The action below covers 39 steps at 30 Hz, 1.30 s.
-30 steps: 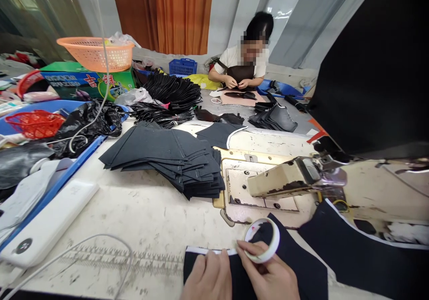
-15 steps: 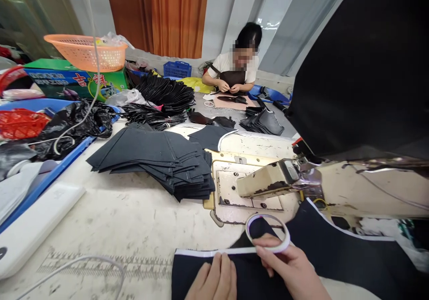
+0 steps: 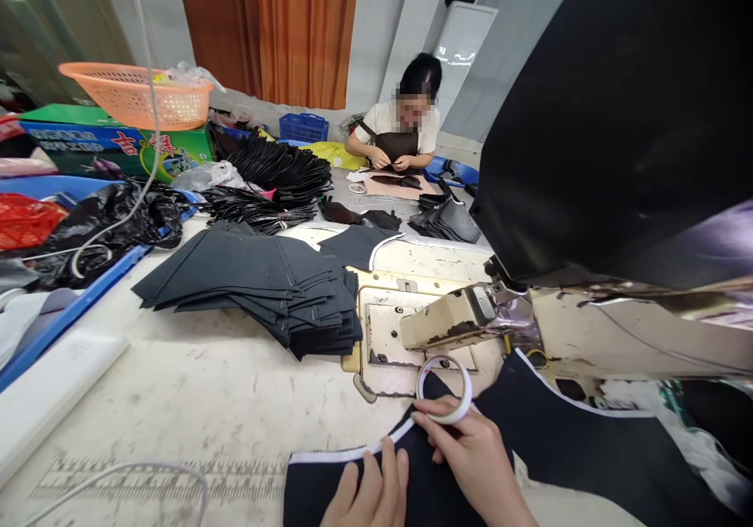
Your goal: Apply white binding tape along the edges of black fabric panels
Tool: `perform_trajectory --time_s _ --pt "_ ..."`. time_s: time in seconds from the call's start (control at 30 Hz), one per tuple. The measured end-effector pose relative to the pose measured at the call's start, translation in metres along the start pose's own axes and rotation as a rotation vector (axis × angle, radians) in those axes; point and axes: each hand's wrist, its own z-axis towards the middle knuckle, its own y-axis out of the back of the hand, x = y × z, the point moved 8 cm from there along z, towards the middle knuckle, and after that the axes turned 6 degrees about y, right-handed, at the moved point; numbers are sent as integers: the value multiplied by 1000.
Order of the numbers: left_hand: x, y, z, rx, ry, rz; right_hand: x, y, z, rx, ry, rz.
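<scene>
My right hand [image 3: 479,452] pinches a roll of white tape [image 3: 467,392] between thumb and fingers, the roll tipped up on its edge. From it a white tape strip [image 3: 332,456] runs left along the curved upper edge of a black fabric piece [image 3: 306,492]. My left hand [image 3: 373,488] lies on that piece with fingers extended, fingertips on or just below the strip. Right of my right hand lies another black fabric piece [image 3: 565,433], its curved edge bordered in white. Part of the fabric under both hands is hidden.
A sewing machine [image 3: 447,319] stands just beyond my hands. To its left is a stack of dark fabric pieces [image 3: 247,276]. A large black sheet [image 3: 576,150] blocks the upper right. Across the table a co-worker [image 3: 405,123] handles something small. A cable [image 3: 147,464] crosses the printed ruler.
My right hand and the tape roll have moved left and slightly up, and the strip now bends along the fabric's curve. My left fingers are more spread. The whole view has shifted a little.
</scene>
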Motion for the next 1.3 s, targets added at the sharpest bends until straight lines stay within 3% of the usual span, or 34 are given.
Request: perform_trajectory --time_s 0.17,0.47,0.6,0.77,0.9,1.07,1.3 --pt "-3 1 4 -34 16 22 -3 -2 2 -13 -45 -89" --pt "-19 -25 9 131 30 34 -6 -2 2 -45 -68 -115" --pt "-18 -22 3 44 66 41 -8 -1 0 -49 -62 -108" --pt "-11 -6 -5 -228 166 -42 -19 -5 -6 11 -101 -20" --pt "-16 -12 -4 -124 91 -40 -16 -10 -12 66 -169 66" --pt "-16 -7 0 -138 58 -19 14 -19 -14 182 -140 80" --pt "-20 -9 -2 -128 68 57 14 -12 -12 -1 -91 175"
